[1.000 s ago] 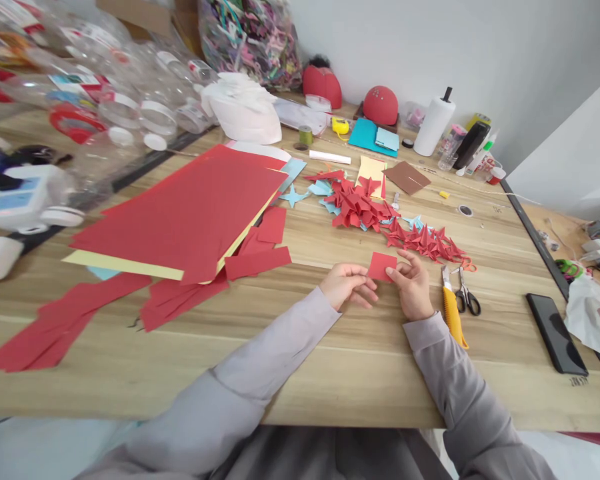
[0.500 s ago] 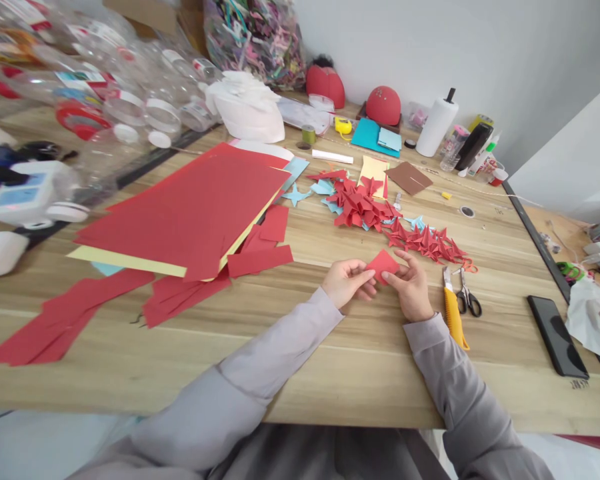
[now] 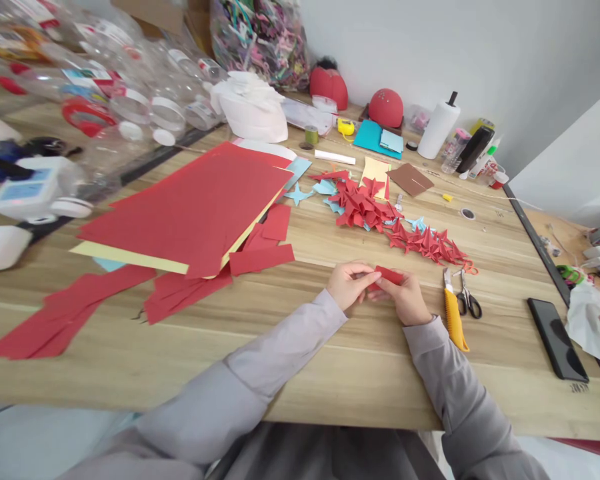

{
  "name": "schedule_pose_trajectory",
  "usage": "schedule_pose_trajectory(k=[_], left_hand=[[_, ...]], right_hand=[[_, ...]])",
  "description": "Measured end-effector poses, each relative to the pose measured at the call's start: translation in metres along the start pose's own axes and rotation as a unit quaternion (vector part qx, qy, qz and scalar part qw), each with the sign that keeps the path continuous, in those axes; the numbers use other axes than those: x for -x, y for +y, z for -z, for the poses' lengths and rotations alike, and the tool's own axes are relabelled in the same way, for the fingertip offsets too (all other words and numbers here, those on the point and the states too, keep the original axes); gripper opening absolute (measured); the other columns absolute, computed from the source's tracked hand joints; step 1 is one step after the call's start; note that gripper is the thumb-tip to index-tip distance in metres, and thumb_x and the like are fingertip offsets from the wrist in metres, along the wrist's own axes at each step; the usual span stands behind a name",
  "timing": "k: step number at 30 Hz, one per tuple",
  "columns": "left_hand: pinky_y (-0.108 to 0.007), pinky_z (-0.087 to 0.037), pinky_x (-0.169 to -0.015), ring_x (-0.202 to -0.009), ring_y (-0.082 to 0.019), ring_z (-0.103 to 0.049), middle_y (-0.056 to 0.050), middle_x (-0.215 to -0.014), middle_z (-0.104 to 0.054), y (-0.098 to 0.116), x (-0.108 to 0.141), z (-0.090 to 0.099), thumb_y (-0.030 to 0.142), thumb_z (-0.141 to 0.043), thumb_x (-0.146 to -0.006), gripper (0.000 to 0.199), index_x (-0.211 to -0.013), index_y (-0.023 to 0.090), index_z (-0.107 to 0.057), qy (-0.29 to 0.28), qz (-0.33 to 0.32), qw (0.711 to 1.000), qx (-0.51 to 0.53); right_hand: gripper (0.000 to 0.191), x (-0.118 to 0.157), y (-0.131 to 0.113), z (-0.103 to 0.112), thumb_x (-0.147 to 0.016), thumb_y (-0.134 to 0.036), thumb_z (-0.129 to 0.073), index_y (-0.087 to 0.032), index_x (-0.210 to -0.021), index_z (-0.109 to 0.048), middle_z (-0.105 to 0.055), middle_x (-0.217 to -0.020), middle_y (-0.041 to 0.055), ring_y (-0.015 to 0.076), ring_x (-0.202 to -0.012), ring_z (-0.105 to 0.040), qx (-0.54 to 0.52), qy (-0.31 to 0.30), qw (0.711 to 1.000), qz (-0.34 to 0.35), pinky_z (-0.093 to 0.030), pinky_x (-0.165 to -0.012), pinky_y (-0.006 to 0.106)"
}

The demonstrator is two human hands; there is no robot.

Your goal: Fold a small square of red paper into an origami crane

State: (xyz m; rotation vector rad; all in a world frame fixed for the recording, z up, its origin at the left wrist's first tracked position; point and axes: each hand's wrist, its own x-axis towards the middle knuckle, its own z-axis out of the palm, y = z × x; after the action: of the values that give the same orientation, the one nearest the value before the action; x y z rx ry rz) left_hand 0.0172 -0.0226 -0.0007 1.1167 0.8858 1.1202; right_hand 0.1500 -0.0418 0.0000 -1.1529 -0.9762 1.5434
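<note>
A small red paper piece [image 3: 389, 274], seen as a narrow folded strip, is held between both hands above the wooden table. My left hand [image 3: 351, 285] pinches its left end. My right hand [image 3: 406, 295] grips its right part, thumb on the near side. Beyond the hands lie a heap of folded red paper stars [image 3: 363, 203] and a row of red stars [image 3: 427, 241], with light blue ones [image 3: 299, 194] nearby. Large red sheets [image 3: 195, 207] and cut red strips [image 3: 261, 260] lie to the left.
A yellow-handled cutter [image 3: 455, 317] and black scissors [image 3: 467, 299] lie right of my right hand, with a black phone [image 3: 557, 339] farther right. Clear plastic bottles [image 3: 167, 113] crowd the back left. A white bottle [image 3: 439, 127] stands at the back.
The red paper piece has gone from an open diamond shape to a narrow folded strip. My hands have come closer together, and the fingers of my right hand have curled in around the paper.
</note>
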Motion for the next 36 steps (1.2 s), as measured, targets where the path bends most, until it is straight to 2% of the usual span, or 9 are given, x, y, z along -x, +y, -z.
schedule_pose_trajectory(k=[6,9,18,26,33,36], left_hand=[[-0.020,-0.036,-0.031,-0.032,-0.004,-0.040,0.005,-0.049,-0.047,0.000,-0.001,-0.004,0.038,-0.071,-0.059,0.027,-0.056,0.013,-0.060,0.032,0.005,0.999,0.029],[-0.020,-0.035,-0.031,-0.032,-0.004,-0.039,0.005,-0.044,-0.045,-0.002,-0.002,-0.005,0.035,-0.071,-0.060,0.026,-0.054,0.013,-0.059,0.037,0.014,0.998,0.042],[-0.019,-0.031,-0.029,-0.027,-0.005,-0.034,0.007,-0.033,-0.041,-0.005,-0.004,-0.005,0.030,-0.070,-0.058,0.022,-0.051,0.014,-0.057,0.084,0.044,0.993,0.073],[-0.019,-0.031,-0.029,-0.026,-0.005,-0.033,0.007,-0.030,-0.041,-0.003,-0.005,-0.004,0.031,-0.070,-0.057,0.023,-0.051,0.014,-0.055,0.108,0.078,0.986,0.095],[-0.019,-0.027,-0.029,-0.025,-0.005,-0.032,0.008,-0.029,-0.037,-0.001,-0.010,0.003,0.031,-0.069,-0.058,0.027,-0.048,0.016,-0.049,0.115,0.066,0.984,0.122],[-0.018,-0.024,-0.029,-0.025,-0.004,-0.030,0.008,-0.028,-0.036,-0.001,-0.010,0.003,0.031,-0.069,-0.059,0.026,-0.049,0.015,-0.051,0.099,0.055,0.988,0.105]], right_hand=[[0.019,0.001,0.000,-0.002,-0.064,-0.027,-0.072,-0.013,-0.076,-0.067,-0.069,-0.060,0.0031,0.0142,-0.050,-0.064,-0.047,0.000,0.999,0.017,-0.054,-0.051,0.024],[0.015,0.002,0.000,-0.006,-0.065,-0.025,-0.071,-0.012,-0.072,-0.067,-0.069,-0.061,0.0043,0.0145,-0.050,-0.064,-0.079,-0.009,0.997,-0.006,-0.055,-0.051,0.024],[0.012,0.003,-0.001,-0.013,-0.063,-0.023,-0.070,-0.012,-0.065,-0.066,-0.068,-0.055,0.0061,0.0152,-0.045,-0.064,-0.095,0.032,0.993,-0.059,-0.055,-0.045,0.023],[0.010,0.003,0.003,-0.013,-0.064,-0.022,-0.067,-0.013,-0.065,-0.064,-0.069,-0.057,0.0071,0.0165,-0.048,-0.065,-0.093,0.034,0.994,-0.044,-0.055,-0.048,0.026],[0.010,0.006,0.007,-0.009,-0.063,-0.020,-0.068,-0.014,-0.071,-0.064,-0.071,-0.065,0.0058,0.0157,-0.055,-0.066,-0.090,0.004,0.996,-0.004,-0.055,-0.058,0.028],[0.015,0.006,0.007,-0.010,-0.067,-0.024,-0.067,-0.015,-0.079,-0.063,-0.071,-0.068,0.0054,0.0155,-0.057,-0.066,-0.097,-0.012,0.995,0.011,-0.054,-0.058,0.028]])
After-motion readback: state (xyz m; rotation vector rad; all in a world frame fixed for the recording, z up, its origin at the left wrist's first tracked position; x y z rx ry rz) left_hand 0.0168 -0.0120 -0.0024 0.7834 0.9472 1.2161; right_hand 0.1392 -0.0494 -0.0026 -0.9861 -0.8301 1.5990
